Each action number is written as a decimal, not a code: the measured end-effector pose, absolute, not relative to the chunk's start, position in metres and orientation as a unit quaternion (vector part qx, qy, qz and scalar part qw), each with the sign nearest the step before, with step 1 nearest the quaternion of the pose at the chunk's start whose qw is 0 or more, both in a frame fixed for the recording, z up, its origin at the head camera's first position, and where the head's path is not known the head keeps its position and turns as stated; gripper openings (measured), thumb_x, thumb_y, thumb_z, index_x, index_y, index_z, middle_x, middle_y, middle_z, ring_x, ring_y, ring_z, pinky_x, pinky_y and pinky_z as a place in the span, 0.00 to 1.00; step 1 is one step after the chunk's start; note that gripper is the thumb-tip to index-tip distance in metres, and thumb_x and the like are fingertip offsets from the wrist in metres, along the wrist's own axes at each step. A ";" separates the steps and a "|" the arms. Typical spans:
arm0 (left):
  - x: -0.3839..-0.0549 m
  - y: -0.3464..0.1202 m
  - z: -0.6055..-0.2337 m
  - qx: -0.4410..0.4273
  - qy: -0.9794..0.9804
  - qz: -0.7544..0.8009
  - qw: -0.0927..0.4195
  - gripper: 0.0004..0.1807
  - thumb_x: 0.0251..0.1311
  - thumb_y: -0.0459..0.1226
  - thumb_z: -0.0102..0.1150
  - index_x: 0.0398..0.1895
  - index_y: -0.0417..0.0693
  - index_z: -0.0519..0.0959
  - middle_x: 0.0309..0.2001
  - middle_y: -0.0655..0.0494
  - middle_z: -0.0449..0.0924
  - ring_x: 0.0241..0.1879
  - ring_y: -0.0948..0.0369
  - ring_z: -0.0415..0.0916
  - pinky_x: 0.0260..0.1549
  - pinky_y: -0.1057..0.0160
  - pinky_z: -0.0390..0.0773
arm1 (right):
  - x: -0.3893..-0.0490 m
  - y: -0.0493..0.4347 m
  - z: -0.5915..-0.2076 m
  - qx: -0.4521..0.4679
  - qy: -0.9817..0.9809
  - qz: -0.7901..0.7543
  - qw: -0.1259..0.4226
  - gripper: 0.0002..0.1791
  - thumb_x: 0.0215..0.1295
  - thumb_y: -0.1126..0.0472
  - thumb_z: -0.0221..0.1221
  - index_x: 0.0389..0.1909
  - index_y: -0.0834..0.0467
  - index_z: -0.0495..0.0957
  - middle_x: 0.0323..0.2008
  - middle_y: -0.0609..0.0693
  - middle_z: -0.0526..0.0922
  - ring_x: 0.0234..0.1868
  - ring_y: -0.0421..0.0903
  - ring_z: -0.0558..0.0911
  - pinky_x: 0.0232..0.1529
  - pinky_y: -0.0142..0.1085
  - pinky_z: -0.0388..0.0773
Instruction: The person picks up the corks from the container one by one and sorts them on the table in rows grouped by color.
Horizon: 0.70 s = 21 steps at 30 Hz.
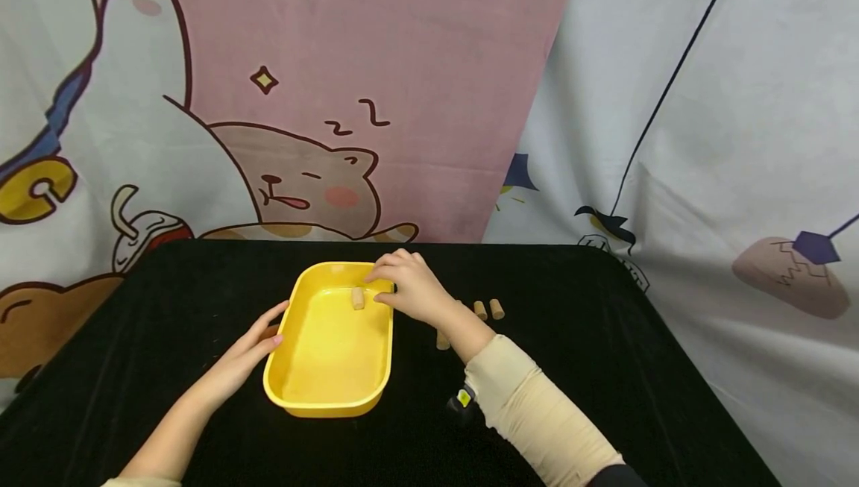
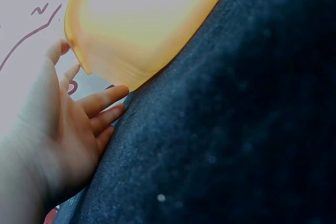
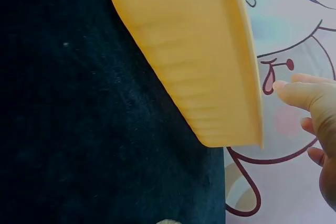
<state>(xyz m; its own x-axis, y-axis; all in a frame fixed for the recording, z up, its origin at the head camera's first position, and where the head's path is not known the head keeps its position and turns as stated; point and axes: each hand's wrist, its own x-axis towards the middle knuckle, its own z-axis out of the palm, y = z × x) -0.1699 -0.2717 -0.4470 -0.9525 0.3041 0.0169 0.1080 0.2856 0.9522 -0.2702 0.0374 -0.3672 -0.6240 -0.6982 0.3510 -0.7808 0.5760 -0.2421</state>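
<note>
A yellow plastic tray [image 1: 329, 390] stands on the black cloth. My left hand [image 1: 244, 356] is at its left side, fingers fairly straight, fingertips and thumb touching the rim and wall; the left wrist view shows the same hand [image 2: 68, 135]. Over the tray's far right corner is my right hand [image 1: 409, 286], its thumb and fingers apart with nothing seen between them; it also shows in the right wrist view, the hand [image 3: 320, 114] above the rim. One small tan cork [image 1: 358, 297] is inside the tray near its far end, just left of the right hand.
Right of the tray, several more corks [image 1: 496, 309] lie on the black cloth [image 1: 570, 397], some partly hidden by the right forearm. A small dark object with a yellow-green patch [image 1: 464, 397] is beside the right sleeve. A cartoon-printed curtain [image 1: 436, 62] hangs behind the table.
</note>
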 end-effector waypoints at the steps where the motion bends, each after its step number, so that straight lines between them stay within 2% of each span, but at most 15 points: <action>1: -0.170 -0.272 -0.447 0.130 0.797 0.584 0.083 0.31 0.74 0.43 0.39 0.76 0.53 0.44 0.68 0.26 0.52 0.57 0.38 0.68 0.50 0.41 0.73 | -0.273 0.035 -0.367 0.418 -0.883 0.186 0.101 0.15 0.57 0.56 0.68 0.47 0.49 0.84 0.48 0.41 0.79 0.49 0.42 0.69 0.49 0.38 0.63; 10: -0.169 -0.271 -0.447 0.125 0.799 0.583 0.083 0.31 0.74 0.44 0.39 0.76 0.54 0.44 0.68 0.26 0.52 0.57 0.38 0.68 0.50 0.41 0.73 | -0.291 0.013 -0.373 0.415 -0.897 0.148 0.043 0.18 0.56 0.58 0.69 0.49 0.47 0.84 0.50 0.42 0.78 0.52 0.43 0.68 0.53 0.39 0.61; 15: -0.170 -0.271 -0.446 0.127 0.798 0.583 0.082 0.31 0.74 0.44 0.38 0.76 0.54 0.44 0.67 0.26 0.52 0.57 0.38 0.68 0.50 0.41 0.72 | -0.297 0.006 -0.378 0.412 -0.905 0.098 0.043 0.19 0.55 0.57 0.70 0.49 0.43 0.83 0.51 0.39 0.78 0.52 0.42 0.67 0.49 0.36 0.61; 21: -0.170 -0.271 -0.447 0.123 0.802 0.578 0.082 0.31 0.74 0.44 0.38 0.76 0.54 0.44 0.67 0.26 0.53 0.58 0.37 0.67 0.51 0.40 0.71 | -0.302 -0.003 -0.384 0.412 -0.908 0.067 0.043 0.19 0.54 0.53 0.70 0.49 0.41 0.83 0.48 0.37 0.79 0.46 0.41 0.66 0.42 0.35 0.59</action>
